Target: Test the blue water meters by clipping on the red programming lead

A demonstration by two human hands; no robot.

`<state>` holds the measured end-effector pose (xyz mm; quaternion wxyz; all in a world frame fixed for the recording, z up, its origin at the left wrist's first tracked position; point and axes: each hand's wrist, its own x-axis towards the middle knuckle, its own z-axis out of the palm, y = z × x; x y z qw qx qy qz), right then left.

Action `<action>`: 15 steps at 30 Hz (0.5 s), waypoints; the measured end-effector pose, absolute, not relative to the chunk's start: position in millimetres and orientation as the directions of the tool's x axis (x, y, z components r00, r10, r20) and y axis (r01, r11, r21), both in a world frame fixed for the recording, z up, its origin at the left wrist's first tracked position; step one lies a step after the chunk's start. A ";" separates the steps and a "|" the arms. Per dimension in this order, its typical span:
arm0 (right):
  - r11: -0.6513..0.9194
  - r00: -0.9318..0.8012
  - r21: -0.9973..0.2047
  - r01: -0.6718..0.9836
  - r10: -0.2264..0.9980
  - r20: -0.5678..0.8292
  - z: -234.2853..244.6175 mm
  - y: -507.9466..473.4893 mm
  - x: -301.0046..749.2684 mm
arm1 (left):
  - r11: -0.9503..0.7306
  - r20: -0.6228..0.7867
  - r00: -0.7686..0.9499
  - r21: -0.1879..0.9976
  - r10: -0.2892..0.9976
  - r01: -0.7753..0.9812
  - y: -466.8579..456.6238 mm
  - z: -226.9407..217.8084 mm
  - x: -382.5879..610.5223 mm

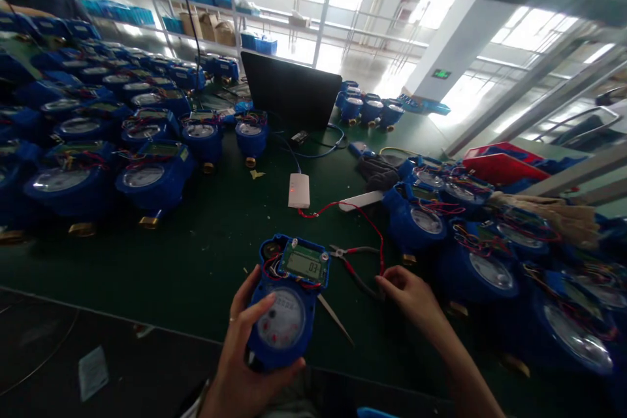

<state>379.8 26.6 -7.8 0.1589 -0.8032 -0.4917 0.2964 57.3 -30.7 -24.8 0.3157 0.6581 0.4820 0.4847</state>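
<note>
My left hand [245,339] is wrapped round a blue water meter [281,323] near the table's front edge, thumb and fingers on opposite sides of its round dial. The meter's top compartment is uncovered, showing a circuit board with a lit display [304,264] and several thin wires. A red wire [365,214] runs from a small white box [298,191] with a red light to my right hand [409,294], whose thumb and forefinger pinch its end. Between the hands lie pliers [360,274], one handle close to my right fingertips. A thin pale stick [336,320] rests beside the meter.
Several blue meters [151,176] stand in rows at left, and more [482,268] crowd the right side. A laptop [294,91] stands at the back. Dark gloves [377,171] and a white strip [360,201] lie right of the box. A person's arm [29,10] shows far left.
</note>
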 end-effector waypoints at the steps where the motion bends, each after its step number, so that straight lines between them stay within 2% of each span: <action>1: -0.458 0.340 -0.558 0.692 0.889 -0.307 -9.1 27.1 378.8 | -0.319 0.326 0.034 0.894 0.945 0.315 -38.0 -25.4 68.4; 8: -0.491 0.403 -0.522 0.697 0.871 -0.280 0.1 24.9 383.5 | -0.207 0.269 -0.167 0.925 0.948 0.317 -62.9 -25.9 117.8; 11: -0.528 0.387 -0.529 0.664 0.848 -0.361 -1.6 24.0 387.4 | -0.245 0.316 -0.121 0.883 0.941 0.401 -62.3 -19.8 110.5; 15: -0.508 0.317 -0.661 0.552 0.861 -0.397 0.2 22.5 386.9 | -0.306 0.371 -0.039 0.816 0.928 0.491 -45.9 -0.8 86.5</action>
